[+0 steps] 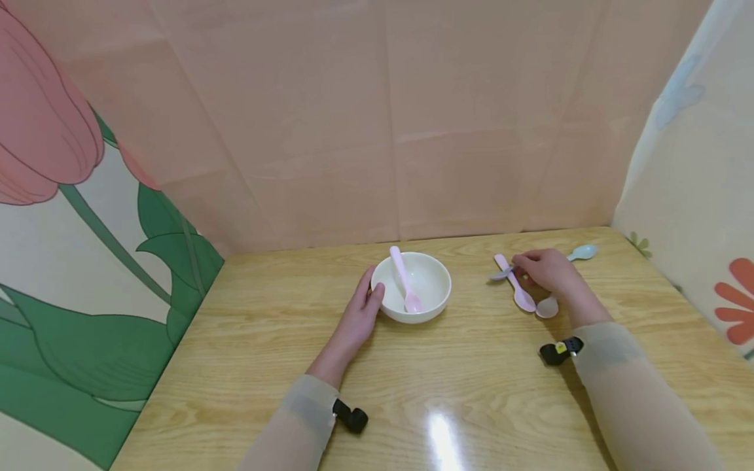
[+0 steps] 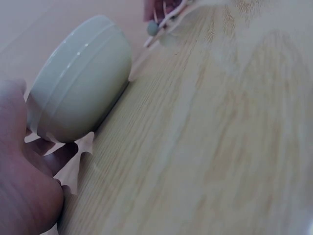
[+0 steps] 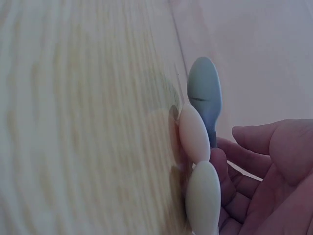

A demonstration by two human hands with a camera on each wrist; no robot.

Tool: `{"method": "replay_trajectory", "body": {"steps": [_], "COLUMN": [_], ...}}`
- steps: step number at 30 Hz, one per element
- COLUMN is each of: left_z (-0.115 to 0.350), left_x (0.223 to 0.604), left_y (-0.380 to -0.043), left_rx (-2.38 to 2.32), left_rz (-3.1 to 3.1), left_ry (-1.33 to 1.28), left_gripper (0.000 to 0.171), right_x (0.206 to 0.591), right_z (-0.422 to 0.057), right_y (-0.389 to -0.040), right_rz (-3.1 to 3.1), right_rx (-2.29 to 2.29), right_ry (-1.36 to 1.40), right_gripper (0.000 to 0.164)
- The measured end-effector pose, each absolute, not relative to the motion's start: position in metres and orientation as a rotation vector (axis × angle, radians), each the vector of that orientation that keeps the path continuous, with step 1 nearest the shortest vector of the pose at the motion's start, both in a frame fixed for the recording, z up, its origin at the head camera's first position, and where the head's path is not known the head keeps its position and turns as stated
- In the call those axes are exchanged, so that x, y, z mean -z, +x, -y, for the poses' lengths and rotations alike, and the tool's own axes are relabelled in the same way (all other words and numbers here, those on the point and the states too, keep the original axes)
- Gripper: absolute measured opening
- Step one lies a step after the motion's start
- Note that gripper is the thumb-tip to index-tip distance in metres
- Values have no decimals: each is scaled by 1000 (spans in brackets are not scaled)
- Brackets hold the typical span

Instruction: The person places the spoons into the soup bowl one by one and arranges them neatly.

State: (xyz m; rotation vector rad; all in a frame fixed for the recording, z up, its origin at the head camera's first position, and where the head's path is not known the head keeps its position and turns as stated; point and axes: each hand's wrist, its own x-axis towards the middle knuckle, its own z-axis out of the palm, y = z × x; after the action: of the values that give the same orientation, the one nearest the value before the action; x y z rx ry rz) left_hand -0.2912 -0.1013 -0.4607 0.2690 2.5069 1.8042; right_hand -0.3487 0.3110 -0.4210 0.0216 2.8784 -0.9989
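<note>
A white bowl (image 1: 437, 288) stands on the table with a pink spoon (image 1: 402, 275) leaning inside it. My left hand (image 1: 360, 311) grips the bowl's left side, thumb over the rim and fingers along the outer wall. The right hand (image 1: 548, 269) pinches a grey-blue spoon (image 3: 204, 85) by its handle, over several other spoons. Its scoop points left, across the handle of a second pink spoon (image 1: 521, 294). A pale spoon (image 1: 546, 307) shows its scoop below this hand, the rest hidden. Beyond the knuckles lies a light blue spoon (image 1: 583, 252).
The wooden table (image 1: 448, 386) meets a pinkish-brown cloth wall (image 1: 318, 144) just behind the bowl. Printed panels with a tulip and leaves (image 1: 76, 353) stand on the left, and one with a red flower (image 1: 739, 301) on the right.
</note>
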Motion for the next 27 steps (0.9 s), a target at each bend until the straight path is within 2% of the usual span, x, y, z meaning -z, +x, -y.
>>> {"method": "replay_trajectory", "body": {"steps": [11,19,27], "left_z": [101,101,102], "left_x": [459,458,458], "left_y": [-289,-289,-289], "left_rx": [-1789,-1775,-1778], "left_rz": [-2501,-2516,-2518], "left_ry": [255,267,265], "left_gripper": [62,60,67], "right_x": [424,423,423], "right_z": [-313,-313,-312], "right_y": [-345,-343,-345], "right_rz": [-2934,-2959,-2932], "right_rx": [1087,1164,1264], "right_ry": [98,158,231], "right_gripper": [54,57,40]}}
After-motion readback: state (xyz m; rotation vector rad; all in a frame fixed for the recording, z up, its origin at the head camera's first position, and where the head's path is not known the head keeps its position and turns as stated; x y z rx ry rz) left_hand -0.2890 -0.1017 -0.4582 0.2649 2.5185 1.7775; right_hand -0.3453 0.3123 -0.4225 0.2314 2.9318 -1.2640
